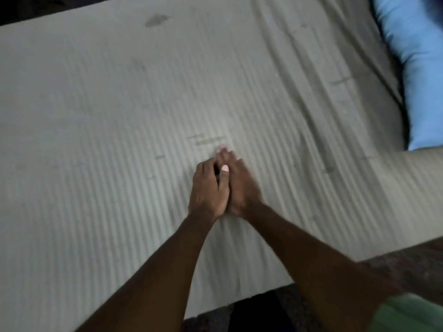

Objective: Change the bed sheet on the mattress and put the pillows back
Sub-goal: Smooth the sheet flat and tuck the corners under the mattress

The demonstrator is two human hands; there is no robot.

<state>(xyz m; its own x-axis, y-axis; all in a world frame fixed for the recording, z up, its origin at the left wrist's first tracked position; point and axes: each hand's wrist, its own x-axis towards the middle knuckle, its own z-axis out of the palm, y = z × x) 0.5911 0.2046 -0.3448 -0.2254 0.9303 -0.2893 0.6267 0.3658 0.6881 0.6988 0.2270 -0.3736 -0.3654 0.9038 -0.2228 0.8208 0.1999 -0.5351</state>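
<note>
A grey-beige ribbed bed sheet (119, 130) covers the mattress and fills most of the view, from the dark far edge at the top left to the near edge at the bottom. Its fine parallel ridges run across the whole surface. A few darker marks show on it, the plainest near the top centre, and looser creases gather toward the right side. A light blue pillow (417, 68) lies on the sheet at the right edge, well apart from the hands, with folds of the sheet bunched along its left side. Dark patterned floor (412, 267) shows beside the bed at the lower right, and a bit of green cloth (412, 315) sits in the bottom right corner. Both bare forearms reach in from the bottom and meet near the middle of the sheet. The left hand (207, 190) and right hand (241, 185) lie side by side, touching each other, fingers stretched forward and pressed flat on the sheet. Neither grip holds or pinches the fabric; the picture is blurred at the fingertips.
</note>
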